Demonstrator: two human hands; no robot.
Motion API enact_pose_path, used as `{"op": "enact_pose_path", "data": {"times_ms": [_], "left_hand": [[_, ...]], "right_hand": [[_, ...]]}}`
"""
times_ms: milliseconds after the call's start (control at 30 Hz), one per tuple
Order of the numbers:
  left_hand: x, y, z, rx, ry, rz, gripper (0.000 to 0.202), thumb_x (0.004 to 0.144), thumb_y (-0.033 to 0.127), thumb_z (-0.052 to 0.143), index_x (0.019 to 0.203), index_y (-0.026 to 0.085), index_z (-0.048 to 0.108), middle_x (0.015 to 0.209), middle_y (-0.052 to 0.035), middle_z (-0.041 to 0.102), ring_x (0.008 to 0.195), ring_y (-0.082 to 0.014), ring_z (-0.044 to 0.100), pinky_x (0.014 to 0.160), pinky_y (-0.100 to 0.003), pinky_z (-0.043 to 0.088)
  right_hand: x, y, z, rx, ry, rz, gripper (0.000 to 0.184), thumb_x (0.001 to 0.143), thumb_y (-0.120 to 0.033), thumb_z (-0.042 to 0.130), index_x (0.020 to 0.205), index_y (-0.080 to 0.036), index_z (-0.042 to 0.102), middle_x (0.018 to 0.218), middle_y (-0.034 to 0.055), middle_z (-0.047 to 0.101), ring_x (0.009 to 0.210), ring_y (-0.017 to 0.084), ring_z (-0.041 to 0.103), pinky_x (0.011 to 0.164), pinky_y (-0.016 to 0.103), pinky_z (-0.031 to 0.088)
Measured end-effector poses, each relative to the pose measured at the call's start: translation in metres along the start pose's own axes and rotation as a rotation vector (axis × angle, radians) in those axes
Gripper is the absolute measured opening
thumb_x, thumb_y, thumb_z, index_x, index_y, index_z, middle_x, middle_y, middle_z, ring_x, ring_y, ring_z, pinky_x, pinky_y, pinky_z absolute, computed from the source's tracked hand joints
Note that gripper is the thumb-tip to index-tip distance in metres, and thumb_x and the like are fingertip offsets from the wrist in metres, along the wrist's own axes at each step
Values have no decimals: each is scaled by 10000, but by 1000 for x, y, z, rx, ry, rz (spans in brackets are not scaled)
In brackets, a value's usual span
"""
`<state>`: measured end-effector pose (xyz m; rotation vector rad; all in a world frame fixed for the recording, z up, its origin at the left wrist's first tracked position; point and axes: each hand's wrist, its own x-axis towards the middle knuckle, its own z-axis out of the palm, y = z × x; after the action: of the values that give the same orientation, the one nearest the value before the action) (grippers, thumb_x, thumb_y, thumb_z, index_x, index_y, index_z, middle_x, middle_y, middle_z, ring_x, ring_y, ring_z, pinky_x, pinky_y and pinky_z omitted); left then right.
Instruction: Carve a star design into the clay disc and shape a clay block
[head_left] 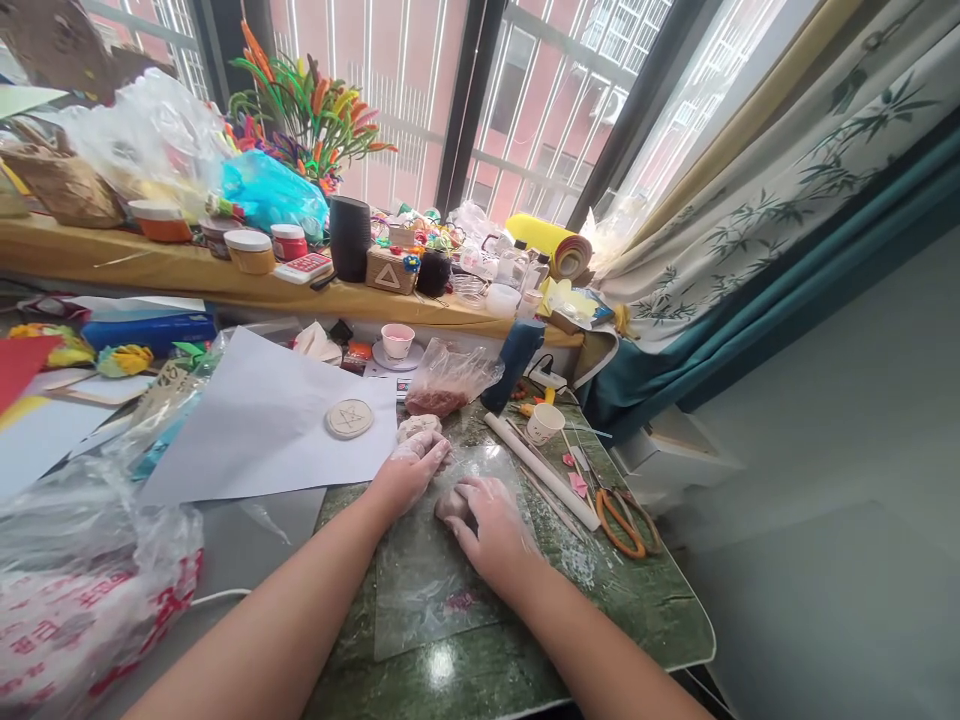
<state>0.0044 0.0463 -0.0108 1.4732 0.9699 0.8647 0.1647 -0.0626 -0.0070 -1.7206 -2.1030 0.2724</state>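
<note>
My left hand [411,470] rests on the green table [637,600], fingers curled and dusted white, touching a pale lump of clay [417,427] just beyond its knuckles. Curled over a small pinkish-grey lump of clay [451,503], my right hand [491,525] presses it onto a clear plastic sheet [427,585]. A round clay disc with a star cut in it [349,418] lies on a white paper sheet [255,420] to the left.
A white rolling stick [540,470], orange-handled scissors [626,520] and a small paper cup [545,423] lie to the right. A plastic bag holding reddish clay [448,380] sits behind. A crumpled plastic bag [75,580] fills the near left. A cluttered shelf [187,270] runs under the window.
</note>
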Motion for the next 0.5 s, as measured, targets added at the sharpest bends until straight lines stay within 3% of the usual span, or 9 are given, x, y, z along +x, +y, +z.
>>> {"op": "enact_pose_path", "data": {"times_ms": [200, 367, 433, 500], "left_hand": [[2, -5, 0, 32, -7, 10, 289, 898, 531, 572, 829, 251, 600, 799, -21, 676, 820, -242, 653, 870, -404, 526], [3, -8, 1, -1, 2, 17, 282, 900, 527, 578, 841, 252, 602, 808, -22, 686, 821, -240, 661, 862, -398, 535], [2, -8, 0, 29, 8, 23, 279, 910, 523, 573, 852, 253, 611, 821, -23, 701, 834, -241, 664, 868, -394, 530], [2, -9, -1, 74, 12, 15, 284, 920, 529, 568, 871, 256, 630, 846, -25, 721, 861, -244, 667, 871, -389, 523]], "right_hand": [[-4, 2, -2, 42, 6, -23, 317, 890, -164, 737, 1201, -206, 692, 1230, 117, 738, 1135, 315, 679, 1013, 473, 556], [-13, -7, 2, 133, 17, -251, 400, 884, -100, 692, 1260, -236, 700, 1262, 106, 720, 1175, 298, 652, 1096, 496, 513], [-11, -9, -1, 290, 115, -142, 419, 870, -154, 722, 1278, -242, 696, 1248, 108, 727, 1178, 304, 663, 1085, 511, 524], [-2, -8, -17, 537, 182, 113, 370, 856, -282, 770, 1215, -213, 711, 1147, 114, 759, 1078, 309, 716, 988, 506, 582]]}}
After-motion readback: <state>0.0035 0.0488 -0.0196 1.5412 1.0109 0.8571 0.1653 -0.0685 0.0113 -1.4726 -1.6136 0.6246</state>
